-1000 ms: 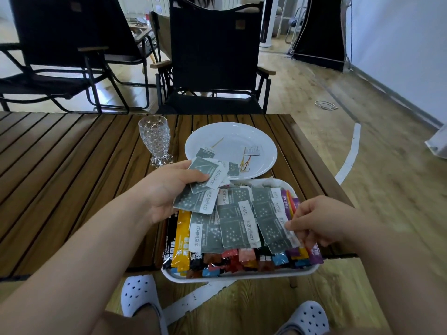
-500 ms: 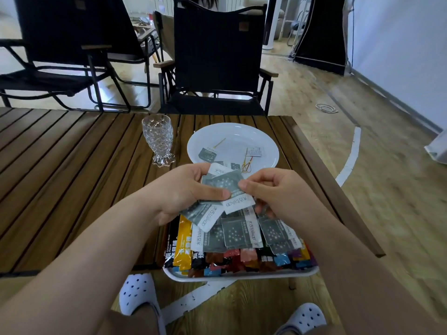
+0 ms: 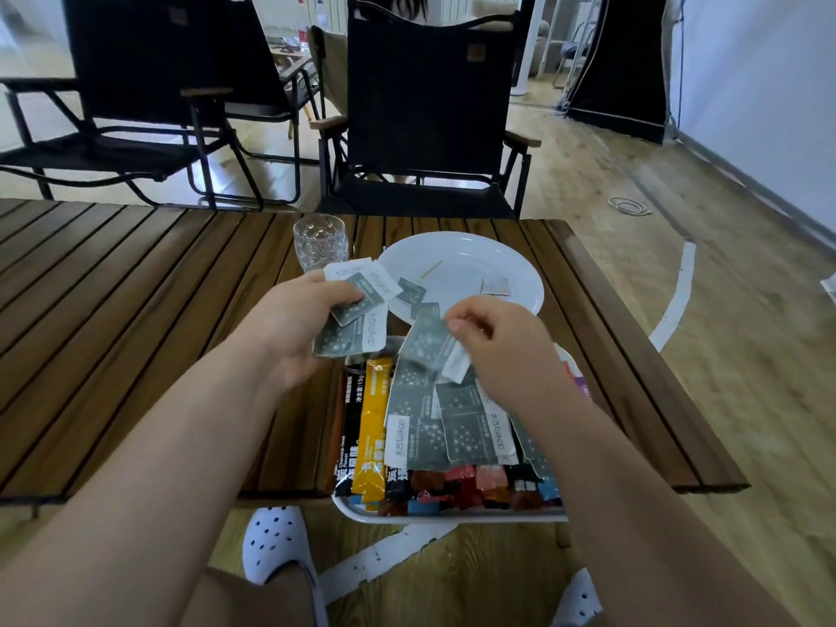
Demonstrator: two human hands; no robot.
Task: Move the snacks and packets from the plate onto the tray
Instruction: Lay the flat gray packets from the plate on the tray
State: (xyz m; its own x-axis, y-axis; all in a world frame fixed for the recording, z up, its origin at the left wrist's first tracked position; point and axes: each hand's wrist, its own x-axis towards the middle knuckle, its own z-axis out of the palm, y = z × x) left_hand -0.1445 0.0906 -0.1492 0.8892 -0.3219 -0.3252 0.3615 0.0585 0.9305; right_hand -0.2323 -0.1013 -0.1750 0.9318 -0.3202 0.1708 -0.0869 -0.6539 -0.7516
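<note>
left grip point(image 3: 294, 330) at centre frame clutching a bunch of grey packets point(image 3: 357, 310), right grip point(image 3: 497, 343) pinching a single grey packet point(image 3: 427, 341) just above the tray point(image 3: 452, 518), tray at lower centre carrying packets and snack sticks point(image 3: 372, 427), plate point(image 3: 475, 260) behind it holding a few small packets point(image 3: 410, 291)

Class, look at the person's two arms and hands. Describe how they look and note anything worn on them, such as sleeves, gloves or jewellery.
The left arm and the right arm are bare along all that shows, and no sleeve edge enters the view. The left hand and the right hand wear no gloves. No watch, bracelet or ring is visible.
</note>
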